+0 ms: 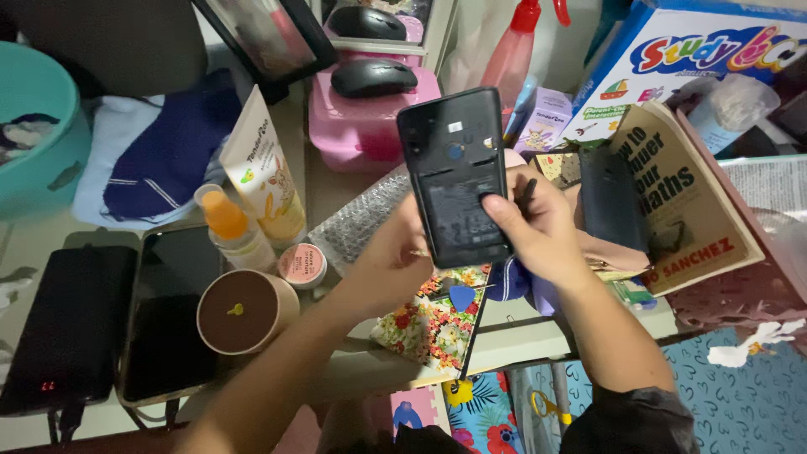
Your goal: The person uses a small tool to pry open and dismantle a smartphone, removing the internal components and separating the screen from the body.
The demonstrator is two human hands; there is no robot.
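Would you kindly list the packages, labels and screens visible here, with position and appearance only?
Cream tube: left of the opened phone, orange accents.
Blue box: top right, colourful lettering.
Lilac carton: behind phone.
Tan book: right, black lettering.
Dark phone screen: lower left.

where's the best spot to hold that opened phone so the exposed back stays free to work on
Grip the opened phone by its long side edges near the lower end, coming from below. It stands upright with its bare back facing the camera; the left hand already supports its lower left, the right hand presses a thumb on the battery area.
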